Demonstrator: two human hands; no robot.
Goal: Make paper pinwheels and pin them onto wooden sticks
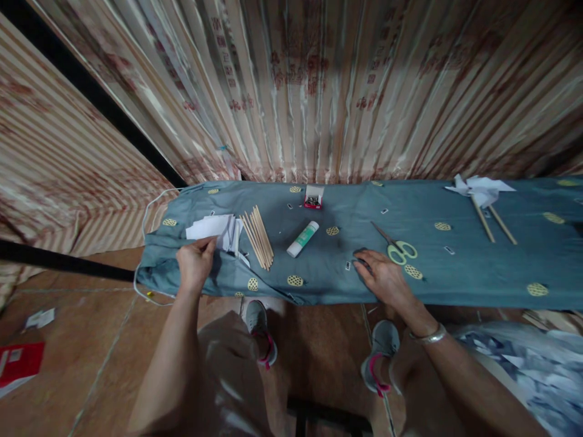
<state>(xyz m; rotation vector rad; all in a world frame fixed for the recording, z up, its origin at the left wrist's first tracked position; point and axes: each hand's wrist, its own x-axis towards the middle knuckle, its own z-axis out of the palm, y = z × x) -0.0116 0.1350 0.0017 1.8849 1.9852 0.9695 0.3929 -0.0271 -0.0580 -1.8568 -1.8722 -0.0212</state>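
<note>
My left hand pinches the near edge of a stack of white paper sheets at the left end of a low bench covered in blue-grey cloth. A bundle of wooden sticks lies right beside the papers. My right hand rests flat on the cloth with its fingers spread, just left of yellow-handled scissors. A glue stick with a green label lies between my hands, and a small red box of pins sits behind it.
Finished paper pinwheels on sticks lie at the bench's far right. Striped curtains hang behind. A white cord loops off the left end. Red and white papers lie on the tiled floor at left, paper scraps at lower right.
</note>
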